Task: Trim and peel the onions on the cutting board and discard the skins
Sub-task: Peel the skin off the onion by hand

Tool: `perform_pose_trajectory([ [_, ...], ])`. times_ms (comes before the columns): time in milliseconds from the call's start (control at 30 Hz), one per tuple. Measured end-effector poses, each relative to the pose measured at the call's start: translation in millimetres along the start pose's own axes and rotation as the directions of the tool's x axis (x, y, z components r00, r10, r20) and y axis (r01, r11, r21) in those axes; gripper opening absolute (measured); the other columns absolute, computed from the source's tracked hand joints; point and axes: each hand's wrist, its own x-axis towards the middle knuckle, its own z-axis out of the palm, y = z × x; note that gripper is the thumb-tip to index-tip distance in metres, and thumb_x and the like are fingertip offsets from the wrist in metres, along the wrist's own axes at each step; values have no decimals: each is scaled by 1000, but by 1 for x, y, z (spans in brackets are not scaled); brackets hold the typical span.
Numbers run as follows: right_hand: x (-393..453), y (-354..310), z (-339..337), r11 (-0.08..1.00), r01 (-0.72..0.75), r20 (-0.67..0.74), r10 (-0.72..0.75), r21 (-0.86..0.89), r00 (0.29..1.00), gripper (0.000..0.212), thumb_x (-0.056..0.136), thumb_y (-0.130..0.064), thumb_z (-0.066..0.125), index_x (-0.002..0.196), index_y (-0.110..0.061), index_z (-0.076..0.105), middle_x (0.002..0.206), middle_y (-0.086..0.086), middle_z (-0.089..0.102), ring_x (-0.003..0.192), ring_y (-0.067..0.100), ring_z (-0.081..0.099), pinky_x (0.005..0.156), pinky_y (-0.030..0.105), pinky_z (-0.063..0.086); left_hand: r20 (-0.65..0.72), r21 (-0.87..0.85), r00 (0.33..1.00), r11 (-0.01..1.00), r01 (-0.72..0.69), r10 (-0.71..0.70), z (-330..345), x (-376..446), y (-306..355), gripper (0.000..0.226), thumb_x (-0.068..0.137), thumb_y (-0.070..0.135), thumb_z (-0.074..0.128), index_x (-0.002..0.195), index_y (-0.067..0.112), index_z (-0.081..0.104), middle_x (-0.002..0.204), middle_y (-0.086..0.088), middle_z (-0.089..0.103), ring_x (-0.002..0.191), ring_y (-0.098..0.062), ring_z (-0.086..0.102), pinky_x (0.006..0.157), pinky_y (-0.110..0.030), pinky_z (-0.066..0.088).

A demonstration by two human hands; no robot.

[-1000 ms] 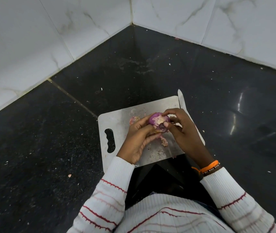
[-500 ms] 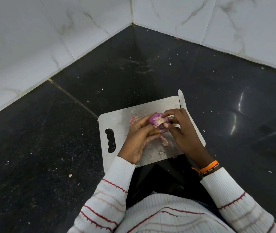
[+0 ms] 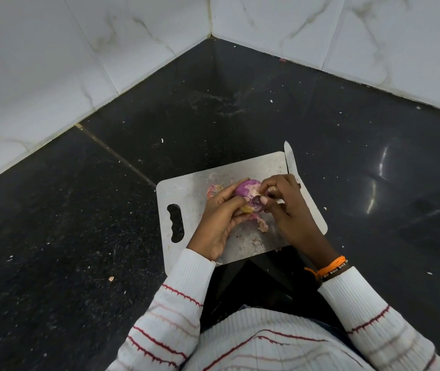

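A purple onion (image 3: pixel 245 189) with a pale trimmed end is held just above the grey cutting board (image 3: pixel 186 194). My left hand (image 3: pixel 220 220) grips it from below and the left. My right hand (image 3: pixel 286 207) pinches a flap of purple skin (image 3: pixel 257 204) at the onion's near side. A pale strip of peeled skin (image 3: pixel 263 224) hangs below the onion. A trimmed root scrap (image 3: pixel 213 189) lies on the board behind my left hand. A knife blade (image 3: pixel 291 162) rests along the board's right edge, its handle hidden by my right hand.
The board sits on a dark speckled stone counter (image 3: pixel 79 223) in a corner of white marble-tiled walls (image 3: pixel 52 62). Small skin flakes dot the counter. The board's near edge overhangs the counter's front corner, above my lap.
My right thumb and fingers have shifted a little over the onion and pulled the purple skin flap down and toward me. The left hand holds the onion in the same place.
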Motion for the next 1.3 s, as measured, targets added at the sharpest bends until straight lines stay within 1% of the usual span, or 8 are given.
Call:
perform_pose_trajectory([
  [133,0,1,-1,1000,16,18,-16,-9,1000,21,89,-18,45,109,-23,49,107,-16,39,104,4,45,81,15,46,3,2,1000,1000,0,0,1,0,0,33,91,0,49,118,14,63,106,-8,68,94,-20,67,87,-35,56],
  [300,0,4,0,1000,-4,7,4,-14,1000,19,90,-4,51,94,-23,51,101,-19,39,99,3,48,78,9,46,7,-9,1000,1000,5,-5,0,-1,0,31,92,0,48,113,16,64,103,-7,69,86,-15,69,79,-28,58],
  [500,0,5,0,999,36,-3,-36,11,999,23,88,-17,47,109,-21,54,109,-7,46,103,-13,42,81,5,43,16,-23,1000,1000,6,-6,0,-1,1,30,92,0,48,104,21,67,96,-5,71,82,-14,70,77,-26,58],
  [633,1,6,-1,997,-31,-33,34,72,999,17,87,-15,51,88,-31,53,98,-15,47,99,4,50,82,19,48,-25,-60,998,997,49,-51,0,2,-1,21,94,8,50,105,18,64,99,-10,68,84,-17,68,74,-25,58],
  [733,0,4,-1,987,-79,-86,92,139,992,20,92,-6,46,90,-24,56,97,-10,51,97,13,53,81,30,50,-37,-90,996,993,77,-81,-1,3,-2,28,95,16,51,120,8,58,98,-13,68,82,-18,68,73,-25,58],
  [833,1,-1,1,979,-127,-131,148,156,980,20,95,-3,43,95,-17,58,98,-7,54,98,16,55,81,28,50,-46,-95,994,991,98,-102,-1,4,-3,34,95,20,51,125,5,55,97,-14,69,80,-17,70,73,-26,59],
  [1000,1,-7,4,988,-132,-91,139,79,986,25,83,-12,65,102,-26,57,105,-10,51,100,3,52,82,13,44,-57,-68,993,993,99,-103,-1,4,-3,36,94,21,51,125,3,57,93,-12,69,77,-16,70,73,-25,58],
  [1300,-1,-5,0,943,-199,-176,250,265,952,15,93,-6,49,88,-15,61,90,1,62,88,14,62,71,26,56,-56,-83,983,982,171,-176,1,0,0,25,95,26,51,105,5,60,89,-15,66,62,-14,68,53,-18,55],
])
